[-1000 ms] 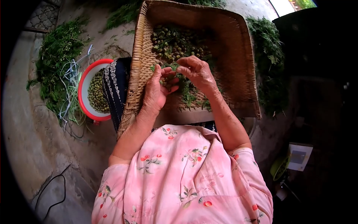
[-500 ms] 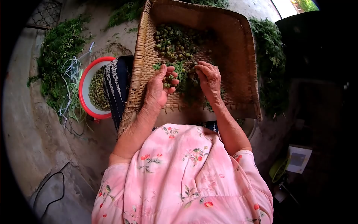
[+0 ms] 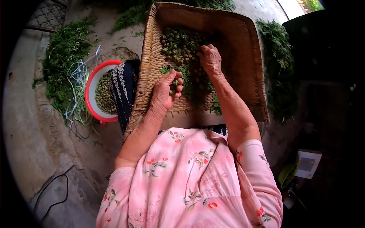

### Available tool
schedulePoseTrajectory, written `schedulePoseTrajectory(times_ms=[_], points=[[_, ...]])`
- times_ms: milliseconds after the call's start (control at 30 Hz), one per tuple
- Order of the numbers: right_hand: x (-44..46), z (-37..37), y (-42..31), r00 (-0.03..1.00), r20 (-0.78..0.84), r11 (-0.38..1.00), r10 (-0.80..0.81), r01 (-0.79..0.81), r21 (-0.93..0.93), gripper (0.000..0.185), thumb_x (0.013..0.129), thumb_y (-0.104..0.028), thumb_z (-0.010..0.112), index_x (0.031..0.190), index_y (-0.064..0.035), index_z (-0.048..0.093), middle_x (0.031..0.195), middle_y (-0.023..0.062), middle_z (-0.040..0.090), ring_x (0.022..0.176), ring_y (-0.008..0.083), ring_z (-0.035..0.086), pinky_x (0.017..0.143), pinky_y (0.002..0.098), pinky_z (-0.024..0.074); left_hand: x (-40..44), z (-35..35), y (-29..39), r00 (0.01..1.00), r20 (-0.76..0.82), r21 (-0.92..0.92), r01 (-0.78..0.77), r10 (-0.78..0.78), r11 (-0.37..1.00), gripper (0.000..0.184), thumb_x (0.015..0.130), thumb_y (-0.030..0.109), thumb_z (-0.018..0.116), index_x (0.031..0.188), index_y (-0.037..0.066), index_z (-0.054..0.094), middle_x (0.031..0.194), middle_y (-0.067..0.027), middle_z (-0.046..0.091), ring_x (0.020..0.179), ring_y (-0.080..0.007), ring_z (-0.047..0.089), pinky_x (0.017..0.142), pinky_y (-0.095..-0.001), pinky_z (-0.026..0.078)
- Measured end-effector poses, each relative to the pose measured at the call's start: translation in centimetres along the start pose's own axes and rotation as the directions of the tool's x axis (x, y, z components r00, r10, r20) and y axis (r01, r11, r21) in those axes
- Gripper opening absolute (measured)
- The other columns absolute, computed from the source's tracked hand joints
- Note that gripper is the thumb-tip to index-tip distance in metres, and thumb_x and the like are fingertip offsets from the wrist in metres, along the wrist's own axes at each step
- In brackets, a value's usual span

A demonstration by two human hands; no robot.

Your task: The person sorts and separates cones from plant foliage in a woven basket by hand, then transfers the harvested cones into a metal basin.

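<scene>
A wicker scoop basket [image 3: 143, 57] lies across my lap, with a heap of small round green-brown cones [image 3: 178, 43] toward its far side. My left hand [image 3: 163, 91] is cupped over the near left part of the basket, its fingers curled round several small green cones [image 3: 175, 86]. Feathery green sprigs [image 3: 185, 73] lie just beyond those fingers. At the right edge of the heap is my right hand [image 3: 210, 60], fingers bent and drawn together. Whatever its fingertips hold is hidden in shadow.
Left of the basket stands a red-rimmed white basin [image 3: 88, 93] with many similar cones [image 3: 104, 93], partly covered by dark patterned cloth [image 3: 123, 87]. Leafy branches [image 3: 62, 57] and pale plastic strings [image 3: 78, 87] lie on the floor; more branches [image 3: 275, 57] are at right.
My right hand has moved away from my left hand, up to the heap's right edge. The left hand stays near the same spot, its fingers curled in more. The view has shifted slightly.
</scene>
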State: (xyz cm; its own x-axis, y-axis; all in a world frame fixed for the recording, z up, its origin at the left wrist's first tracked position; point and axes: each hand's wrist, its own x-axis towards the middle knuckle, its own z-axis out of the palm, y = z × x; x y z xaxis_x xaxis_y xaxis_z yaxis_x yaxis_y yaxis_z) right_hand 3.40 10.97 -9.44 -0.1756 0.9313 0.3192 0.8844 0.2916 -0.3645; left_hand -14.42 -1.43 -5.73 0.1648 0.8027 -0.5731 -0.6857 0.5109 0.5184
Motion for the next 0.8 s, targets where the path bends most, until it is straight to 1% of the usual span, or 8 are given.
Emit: schedulePoseTrajectory(times_ms=[67, 133, 267, 500, 600, 667, 733, 800], points=[[0.2, -0.7, 0.3, 0.999, -0.043, 0.998, 0.018, -0.015, 0.053, 0.017, 0.071, -0.015, 0.067, 0.087, -0.0084, 0.063, 0.085, 0.0117, 0.058, 0.082, 0.0317, 0.056, 0.071, 0.0406, 0.0471, -0.1, 0.1, -0.1, 1.0, -0.016, -0.002, -0.003, 0.003, 1.0, 0.029, 0.089, 0.035, 0.058, 0.096, 0.006, 0.058, 0.074, -0.0011, 0.057, 0.056, -0.0093, 0.052, 0.041, -0.0207, 0.04], [0.3, -2.2, 1.5, 0.956, -0.097, 0.855, 0.277, -0.199, 0.479, 0.018, 0.075, -0.013, 0.066, 0.091, -0.0082, 0.062, 0.086, 0.0117, 0.059, 0.08, 0.031, 0.058, 0.07, 0.0403, 0.0475, -0.1, 0.3, 0.0, 1.0, -0.017, -0.017, 0.0, -0.001, 1.0, 0.029, 0.09, 0.034, 0.058, 0.096, 0.006, 0.058, 0.074, -0.0012, 0.057, 0.057, -0.0094, 0.052, 0.042, -0.0207, 0.04], [-0.4, -3.2, 5.5, 0.967, -0.058, 0.968, 0.246, -0.243, 0.055, 0.017, 0.079, -0.014, 0.063, 0.096, -0.0103, 0.063, 0.092, 0.0113, 0.058, 0.086, 0.0319, 0.059, 0.072, 0.0426, 0.0476, -0.1, 0.4, -0.2, 0.999, -0.042, -0.013, -0.007, 0.006, 1.0, 0.029, 0.09, 0.033, 0.057, 0.096, 0.005, 0.058, 0.075, -0.0014, 0.056, 0.058, -0.0094, 0.052, 0.042, -0.0204, 0.039], [-0.9, -3.4, 3.9, 0.986, 0.018, 0.978, 0.165, -0.161, -0.13, 0.02, 0.08, -0.017, 0.066, 0.099, -0.0105, 0.064, 0.094, 0.0116, 0.059, 0.086, 0.0315, 0.059, 0.073, 0.0402, 0.048, -0.2, 0.5, 0.0, 0.999, -0.048, 0.016, 0.012, -0.011, 1.0, 0.028, 0.09, 0.034, 0.057, 0.095, 0.006, 0.058, 0.076, -0.0019, 0.057, 0.059, -0.01, 0.052, 0.043, -0.0215, 0.039], [-1.8, -4.4, 1.1, 0.985, -0.041, 0.932, 0.165, -0.143, 0.332, 0.019, 0.077, -0.014, 0.067, 0.095, -0.0083, 0.063, 0.087, 0.0116, 0.06, 0.08, 0.0271, 0.06, 0.072, 0.037, 0.0486, 0.0, 0.1, -0.2, 0.999, -0.033, 0.062, -0.004, 0.006, 0.998, 0.036, 0.09, 0.042, 0.054, 0.098, 0.007, 0.059, 0.081, -0.0024, 0.059, 0.063, -0.0119, 0.056, 0.048, -0.0232, 0.043], [-3.0, -6.5, -2.1, 0.98, 0.162, 0.808, 0.114, -0.186, 0.559, 0.022, 0.078, -0.01, 0.068, 0.099, -0.0068, 0.062, 0.084, 0.0118, 0.061, 0.076, 0.0224, 0.061, 0.072, 0.0306, 0.0485, -1.0, 1.5, 0.7, 0.997, -0.073, 0.108, 0.003, 0.005, 0.994, 0.041, 0.089, 0.047, 0.052, 0.1, 0.008, 0.059, 0.085, -0.0028, 0.06, 0.067, -0.0131, 0.058, 0.051, -0.0244, 0.045], [-4.1, -7.6, -4.1, 0.862, 0.503, 0.446, -0.064, -0.426, 0.787, 0.026, 0.083, -0.009, 0.066, 0.108, -0.0043, 0.06, 0.085, 0.0002, 0.059, 0.08, 0.005, 0.052, 0.07, 0.0225, 0.0458, -1.3, 1.9, 0.8, 0.993, -0.114, 0.158, 0.014, 0.004, 0.987, 0.047, 0.088, 0.052, 0.05, 0.102, 0.008, 0.059, 0.089, -0.0031, 0.061, 0.071, -0.0142, 0.06, 0.054, -0.0256, 0.047], [-4.5, -6.7, -4.3, 0.855, 0.519, 0.358, -0.011, -0.481, 0.8, 0.025, 0.077, -0.005, 0.068, 0.101, -0.0065, 0.063, 0.086, 0.0119, 0.063, 0.078, 0.0207, 0.062, 0.07, 0.0296, 0.048, -1.1, 1.7, 0.6, 0.996, -0.087, 0.112, 0.028, -0.018, 0.993, 0.053, 0.087, 0.058, 0.047, 0.106, 0.01, 0.059, 0.097, -0.0035, 0.061, 0.079, -0.0154, 0.062, 0.059, -0.0273, 0.05]])
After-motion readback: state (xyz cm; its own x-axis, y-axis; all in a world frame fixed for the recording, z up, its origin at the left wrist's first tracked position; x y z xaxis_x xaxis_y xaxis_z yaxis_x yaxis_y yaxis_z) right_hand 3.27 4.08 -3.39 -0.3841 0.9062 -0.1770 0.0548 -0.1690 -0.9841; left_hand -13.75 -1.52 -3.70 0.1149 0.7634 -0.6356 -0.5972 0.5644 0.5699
